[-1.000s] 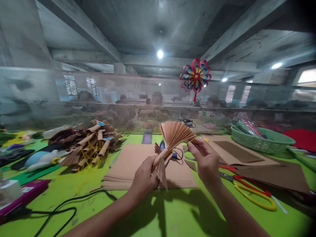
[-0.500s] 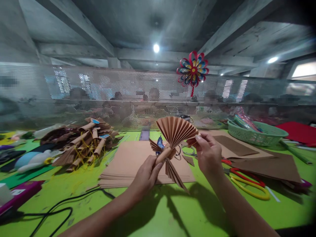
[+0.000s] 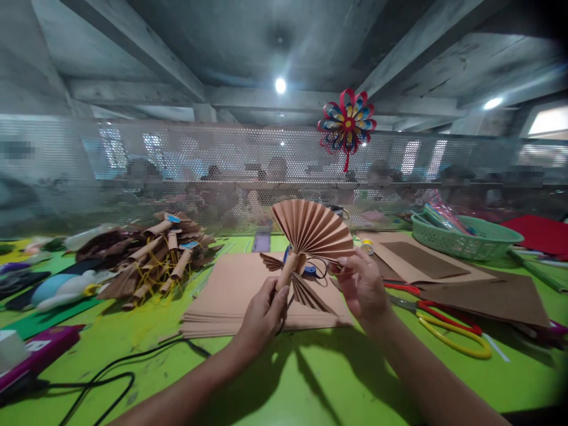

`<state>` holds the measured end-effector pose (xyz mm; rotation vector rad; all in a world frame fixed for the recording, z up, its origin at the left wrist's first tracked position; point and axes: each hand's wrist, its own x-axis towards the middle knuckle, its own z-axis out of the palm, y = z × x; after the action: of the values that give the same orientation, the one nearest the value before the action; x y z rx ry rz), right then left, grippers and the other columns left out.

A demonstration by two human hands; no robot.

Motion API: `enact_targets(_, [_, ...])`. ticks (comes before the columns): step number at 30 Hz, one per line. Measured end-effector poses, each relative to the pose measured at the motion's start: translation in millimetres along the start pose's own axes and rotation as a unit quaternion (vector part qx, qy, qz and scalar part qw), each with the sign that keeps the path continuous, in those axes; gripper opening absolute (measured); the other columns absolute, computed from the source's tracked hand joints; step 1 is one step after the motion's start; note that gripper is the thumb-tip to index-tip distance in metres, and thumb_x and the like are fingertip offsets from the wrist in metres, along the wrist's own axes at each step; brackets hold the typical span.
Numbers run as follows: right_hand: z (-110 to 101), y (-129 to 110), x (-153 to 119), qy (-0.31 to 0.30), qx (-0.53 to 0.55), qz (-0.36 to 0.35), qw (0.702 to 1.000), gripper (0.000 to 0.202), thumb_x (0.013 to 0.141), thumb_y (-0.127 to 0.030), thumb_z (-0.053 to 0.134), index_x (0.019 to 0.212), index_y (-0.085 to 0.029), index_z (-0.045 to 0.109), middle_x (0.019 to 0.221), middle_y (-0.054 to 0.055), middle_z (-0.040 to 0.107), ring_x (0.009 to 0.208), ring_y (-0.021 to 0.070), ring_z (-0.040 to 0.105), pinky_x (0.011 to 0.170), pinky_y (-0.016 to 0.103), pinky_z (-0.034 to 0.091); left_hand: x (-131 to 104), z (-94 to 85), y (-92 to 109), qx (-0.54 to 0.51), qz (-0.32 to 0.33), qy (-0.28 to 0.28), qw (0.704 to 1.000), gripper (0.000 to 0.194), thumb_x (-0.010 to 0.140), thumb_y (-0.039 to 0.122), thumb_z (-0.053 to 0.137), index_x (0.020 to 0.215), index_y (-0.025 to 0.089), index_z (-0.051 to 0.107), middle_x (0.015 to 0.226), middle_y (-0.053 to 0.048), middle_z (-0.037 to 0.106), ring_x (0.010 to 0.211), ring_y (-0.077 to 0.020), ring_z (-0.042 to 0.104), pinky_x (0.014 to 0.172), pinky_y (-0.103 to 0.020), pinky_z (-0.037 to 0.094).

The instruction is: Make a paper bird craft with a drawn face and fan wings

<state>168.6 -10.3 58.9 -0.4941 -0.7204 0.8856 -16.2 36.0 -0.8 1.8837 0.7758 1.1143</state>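
Note:
A brown paper craft point(image 3: 310, 231) stands raised over the table, with a pleated fan spread at its top, smaller pleated pieces at its sides and a rolled tube point(image 3: 289, 269) as its body. My left hand point(image 3: 264, 310) is closed round the lower part of that tube. At the fan's lower right edge, the bent fingers of my right hand point(image 3: 366, 287) pinch the paper; part of the contact is hidden. Behind the craft, a blue tool point(image 3: 313, 270) with a dark cord shows partly. Below it lies a stack of brown paper sheets point(image 3: 222, 290).
Several similar paper crafts point(image 3: 151, 254) are heaped at the left. Scissors point(image 3: 452, 328) with red and yellow handles lie to the right, near darker paper point(image 3: 497, 296) and a green basket point(image 3: 470, 236). A black cord point(image 3: 102, 373) crosses the front left. A perforated screen point(image 3: 248, 154) stands behind.
The craft has tilted more upright and moved slightly left, its fan now spread wider. My right hand has moved a little down and left along the fan's edge.

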Motion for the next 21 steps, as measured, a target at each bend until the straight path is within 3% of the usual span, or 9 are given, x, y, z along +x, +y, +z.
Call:
enact_targets(6, [3.4,9.7,-5.7,-0.011,-0.006,0.067,0.998,0.013,0.058,-0.011,0.076,0.067,-0.017,0.069,0.067,-0.002,0.068,0.060,0.0086,0.060,0.060,0.018,0.051,4.0,0.3,-9.2,-0.027,-0.008,0.038,0.999,0.033,0.093,0.053,0.047,0.086,0.021,0.047,0.058,0.006,0.046,0.050,-0.0126,0.045,0.048,-0.023,0.036])
enact_targets(12, [7.4,30.6,-21.0,-0.043,0.001,0.101,0.994,0.023,0.064,-0.013,0.079,0.086,-0.018,0.075,0.083,0.001,0.073,0.075,0.0122,0.062,0.072,0.024,0.054,2.5,5.2,-9.3,-0.067,-0.012,0.065,0.996,0.032,0.094,0.052,0.046,0.087,0.021,0.046,0.059,0.007,0.045,0.050,-0.0117,0.045,0.048,-0.023,0.039])
enact_targets(21, [8.5,38.4,-31.1,-0.063,-0.026,0.105,0.992,0.018,0.067,-0.018,0.083,0.081,-0.017,0.073,0.077,0.001,0.071,0.067,0.0122,0.058,0.055,0.022,0.048,0.1,5.4,-4.0,-0.096,-0.015,0.066,0.993,0.036,0.092,0.056,0.048,0.085,0.021,0.045,0.057,0.006,0.048,0.048,-0.0115,0.046,0.048,-0.023,0.037])
